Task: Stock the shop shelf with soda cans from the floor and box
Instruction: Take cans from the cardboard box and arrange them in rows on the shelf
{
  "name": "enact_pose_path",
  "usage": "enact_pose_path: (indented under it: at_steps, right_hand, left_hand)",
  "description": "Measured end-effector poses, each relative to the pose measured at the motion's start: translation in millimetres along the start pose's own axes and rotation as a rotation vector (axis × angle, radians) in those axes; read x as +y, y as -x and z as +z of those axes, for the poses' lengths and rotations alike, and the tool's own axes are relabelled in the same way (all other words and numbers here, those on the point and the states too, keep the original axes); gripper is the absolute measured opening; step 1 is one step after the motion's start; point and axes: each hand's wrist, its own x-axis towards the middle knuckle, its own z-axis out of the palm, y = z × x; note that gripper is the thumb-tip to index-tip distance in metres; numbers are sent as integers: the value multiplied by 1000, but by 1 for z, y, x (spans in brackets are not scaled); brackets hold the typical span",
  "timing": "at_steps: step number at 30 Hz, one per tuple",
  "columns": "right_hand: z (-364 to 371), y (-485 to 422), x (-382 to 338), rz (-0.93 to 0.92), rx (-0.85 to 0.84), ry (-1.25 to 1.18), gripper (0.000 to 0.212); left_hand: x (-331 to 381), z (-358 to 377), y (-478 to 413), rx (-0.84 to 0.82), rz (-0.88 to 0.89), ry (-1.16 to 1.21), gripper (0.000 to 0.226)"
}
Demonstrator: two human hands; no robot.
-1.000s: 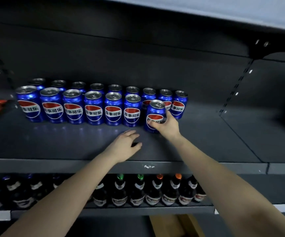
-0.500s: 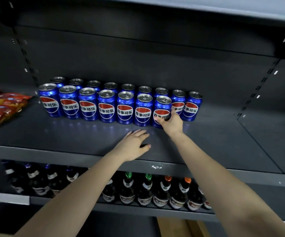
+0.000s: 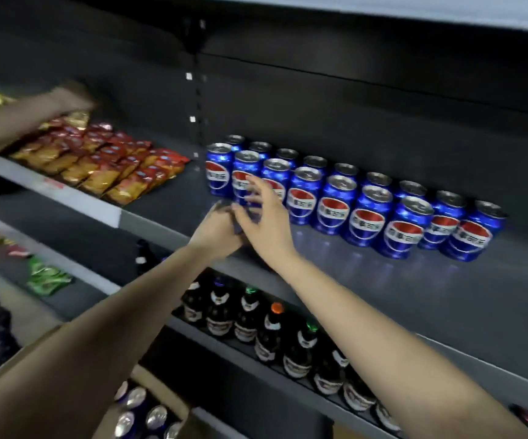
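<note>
Shelf (image 3: 383, 299): dark metal; carries two rows of upright blue soda cans.
Front row (image 3: 332, 207): seven cans, labels facing out.
Back row (image 3: 346, 169): nine cans; its last two on the right stand with no can before them.
Left hand (image 3: 215, 231): above the shelf's front edge, just before the leftmost cans; blurred, so whether its fingers grip anything cannot be told.
Right hand (image 3: 267, 223): touching the left hand, fingers (image 3: 258, 185) spread and released, empty.
Box (image 3: 167, 394): below, on the floor; about five can tops (image 3: 156, 416) visible.
Lower shelf: about nine dark bottles (image 3: 272, 331).
Left bay: snack packets (image 3: 98, 160); another person's arm (image 3: 19, 117) reaches over them.
</note>
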Motion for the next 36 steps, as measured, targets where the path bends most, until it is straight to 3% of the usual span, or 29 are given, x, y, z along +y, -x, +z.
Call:
enact_pose_path:
  at_steps: [6, 9, 16, 20, 24, 27, 30, 33, 36]
  right_hand:
    - [137, 17, -31, -94, -345, -135, 50]
    - [202, 34, -41, -106, -476, -179, 48]
    - [337, 93, -18, 20, -664, -211, 42]
    - [410, 158, 73, 270, -698, -132, 39]
    - [461, 235, 172, 470, -865, -6, 40]
    - [479, 280, 227, 530, -882, 71, 38]
    - [481, 316, 262, 599, -891, 114, 34]
    - [473, 338, 280, 634, -886, 146, 31]
    - [464, 344, 289, 660, -900, 169, 30]
  left_hand:
    - [-98, -54, 125, 314, -400, 23, 55]
    - [-135, -58, 194, 366, -620, 21, 49]
    - [-222, -17, 324, 207, -950, 33, 48]
    - [-283, 80, 389, 43, -1001, 141, 64]
    - [-324, 195, 437, -177, -1074, 269, 54]
    - [-341, 273, 447, -296, -1032, 353, 55]
    - [-341, 336, 436, -385, -988, 361, 71]
    - [-333, 379, 419, -412, -1009, 385, 84]
    - [-327, 405, 401, -388, -1032, 403, 82]
